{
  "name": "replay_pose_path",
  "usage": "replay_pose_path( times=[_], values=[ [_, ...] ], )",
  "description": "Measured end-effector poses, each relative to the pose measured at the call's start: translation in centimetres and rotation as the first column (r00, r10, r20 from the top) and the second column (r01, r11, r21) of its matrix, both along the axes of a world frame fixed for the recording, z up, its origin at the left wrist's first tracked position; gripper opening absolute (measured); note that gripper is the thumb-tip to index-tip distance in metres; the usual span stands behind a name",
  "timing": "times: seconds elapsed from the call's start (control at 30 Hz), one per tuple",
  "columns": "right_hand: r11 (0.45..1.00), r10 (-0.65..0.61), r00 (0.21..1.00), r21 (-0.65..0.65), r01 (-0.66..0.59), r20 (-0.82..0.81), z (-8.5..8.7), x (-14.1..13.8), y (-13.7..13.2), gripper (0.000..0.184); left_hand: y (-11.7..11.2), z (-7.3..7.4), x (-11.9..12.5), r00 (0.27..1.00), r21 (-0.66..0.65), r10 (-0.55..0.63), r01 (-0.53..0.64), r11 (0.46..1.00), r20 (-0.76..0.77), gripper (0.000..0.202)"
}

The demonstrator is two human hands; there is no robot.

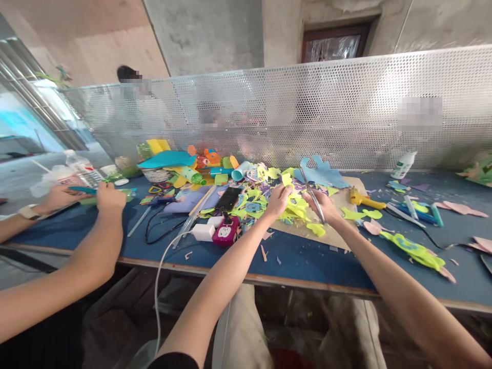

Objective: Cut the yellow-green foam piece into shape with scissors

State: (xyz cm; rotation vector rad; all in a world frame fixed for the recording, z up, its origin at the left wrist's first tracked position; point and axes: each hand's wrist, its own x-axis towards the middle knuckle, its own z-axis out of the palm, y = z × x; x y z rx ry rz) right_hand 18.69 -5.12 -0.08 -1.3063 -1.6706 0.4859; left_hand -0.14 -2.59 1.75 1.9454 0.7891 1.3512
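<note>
Between the fingers of my left hand (pixel 279 199) is a small yellow-green foam piece (pixel 286 179), pinched at its lower edge. My right hand (pixel 323 206) is closed around a pair of scissors (pixel 315 201), whose blades point up and slightly left. The scissors are beside the foam piece, a little to its right. Below and around both hands lies a heap of yellow-green foam scraps (pixel 255 195). A blue foam sheet (pixel 325 173) with a cut edge lies just behind the scissors. Under part of the heap is a brown cardboard sheet (pixel 330 237).
A yellow glue gun (pixel 367 200) lies to the right, near a white bottle (pixel 403 164). A magenta power socket (pixel 226 231) with white chargers and a phone (pixel 229 199) sit left of centre. At left, a co-worker's hands (pixel 109 197) hold a teal piece. A perforated metal screen (pixel 269 118) stands behind.
</note>
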Motion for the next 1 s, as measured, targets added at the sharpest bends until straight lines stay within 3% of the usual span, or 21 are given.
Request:
replay_pose_path(
  times=[0.1,0.3,0.47,0.73,1.0],
  values=[
    [0.999,-0.009,0.993,0.039,0.013,-0.114,0.44,-0.16,-0.24,0.041,0.15,-0.21,0.05,0.992,0.019,-0.035,0.037,0.999,-0.119,0.043],
    [0.984,0.022,0.949,0.177,0.036,-0.313,1.02,-0.23,-0.37,0.028,0.04,-0.59,0.39,0.917,-0.062,-0.226,0.218,0.974,-0.329,0.043],
    [0.981,0.001,0.931,0.181,0.07,-0.365,0.97,0.03,-0.29,0.02,-0.23,-0.25,0.32,0.954,-0.019,-0.158,0.158,0.987,-0.254,0.041],
    [0.984,0.074,0.921,0.18,-0.004,-0.383,0.67,-0.25,-0.21,0.027,-0.38,0.34,0.29,0.994,0.063,0.035,-0.029,0.998,-0.101,0.038],
    [0.981,0.082,0.919,0.195,-0.006,-0.386,0.7,-0.38,-0.27,0.037,-0.4,0.15,0.92,0.998,0.019,-0.043,0.044,0.999,-0.037,0.038]
  ],
)
